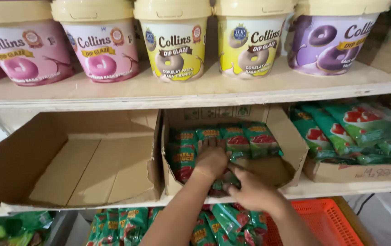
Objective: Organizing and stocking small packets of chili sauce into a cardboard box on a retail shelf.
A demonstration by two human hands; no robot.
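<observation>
Reaching into cardboard box (291,141) on middle shelf (204,93), both hands among green packets (239,141) with red pictures. Left hand (212,159) palm-down, flat on packets at box's left side, fingers together and pointing inward toward back row. Right hand (250,189) at box's front edge, thumb and fingers pinched on a green packet (225,180) near the open front; grip partly hidden, so exact hold hard to tell. Packets standing in a row along back wall, more stacked along left wall, bare cardboard floor showing at right front. Just beside on left, empty cardboard box (68,159), front flap down. On right, third box (355,171) packed with larger green pouches (355,127). Above, on upper shelf, row of tubs with cream lids: two pink tubs (100,48), two yellow tubs (177,48), one purple tub (332,41). Below shelf, orange plastic basket (327,221) at right, loose heap of green packets (127,225) lower centre beneath forearms.
</observation>
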